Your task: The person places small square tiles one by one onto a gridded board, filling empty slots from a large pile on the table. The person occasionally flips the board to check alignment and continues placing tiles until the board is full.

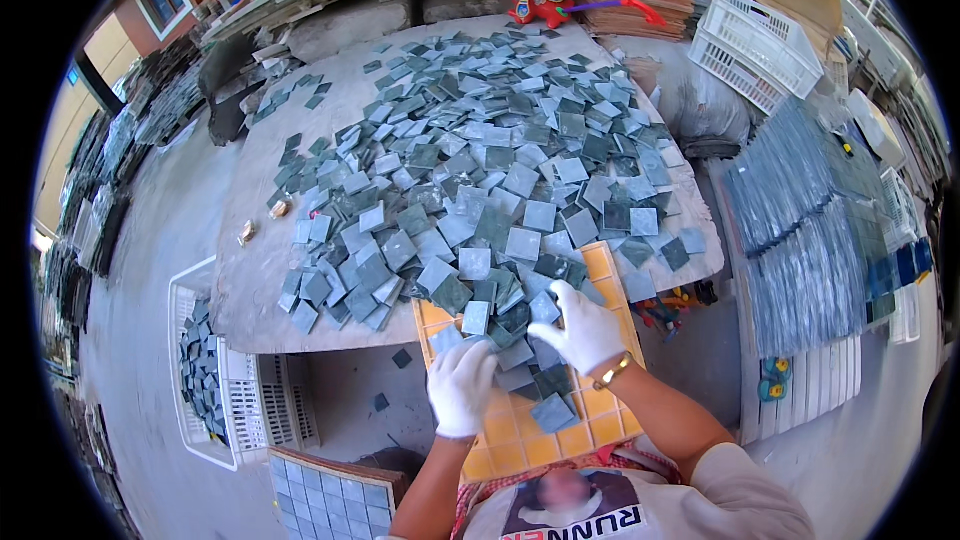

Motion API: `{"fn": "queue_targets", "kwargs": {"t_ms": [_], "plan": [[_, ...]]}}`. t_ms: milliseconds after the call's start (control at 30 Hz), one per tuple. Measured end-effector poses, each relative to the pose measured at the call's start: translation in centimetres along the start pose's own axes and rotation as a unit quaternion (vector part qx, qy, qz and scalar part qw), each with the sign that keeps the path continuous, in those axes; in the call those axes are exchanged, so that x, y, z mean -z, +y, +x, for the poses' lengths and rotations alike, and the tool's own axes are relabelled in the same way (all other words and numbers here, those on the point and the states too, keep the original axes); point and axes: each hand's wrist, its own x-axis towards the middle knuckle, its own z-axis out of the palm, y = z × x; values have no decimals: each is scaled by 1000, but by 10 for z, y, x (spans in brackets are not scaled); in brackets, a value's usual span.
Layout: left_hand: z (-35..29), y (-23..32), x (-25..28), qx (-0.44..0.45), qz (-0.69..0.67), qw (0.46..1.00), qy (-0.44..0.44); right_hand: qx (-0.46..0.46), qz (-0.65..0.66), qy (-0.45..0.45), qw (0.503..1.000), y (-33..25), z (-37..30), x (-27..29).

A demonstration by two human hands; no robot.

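Observation:
A yellow gridded tray (507, 457) tilts from the tabletop toward my body, with several square grey-green stone tiles lying loose on its upper and middle cells. Both my hands wear white knit gloves. My left hand (462, 390) is over the tray's left side with its fingers curled in; what they hold, if anything, is hidden. On the right, my right hand (585, 333) has its thumb and fingers around a light stone tile (544, 308) at the edge of the pile. Another tile (553, 413) rests lower on the tray.
A large heap of stone tiles (480, 160) covers much of the table (250, 270). White crates stand at the lower left (240, 420) and far right (755, 45). Below left is a filled tile panel (335, 500). Stacked dark slabs (800, 230) stand right; a red toy (540, 2) lies behind.

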Motion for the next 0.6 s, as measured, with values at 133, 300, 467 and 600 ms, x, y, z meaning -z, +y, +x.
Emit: {"fn": "queue_targets", "kwargs": {"t_ms": [133, 300, 467, 600], "plan": [[32, 14, -25, -10, 75, 995, -63, 19, 186, 65, 980, 33, 14, -27], [54, 33, -45, 29, 176, 981, -82, 42, 5, 106, 993, 63, 9, 9], [65, 17, -61, -3, 161, 987, 14, 81, -9, 90, 993, 42, 43, 14], [63, 11, -40, 45, 30, 996, 64, 85, -141, 29, 986, 29, 68, -8]]}}
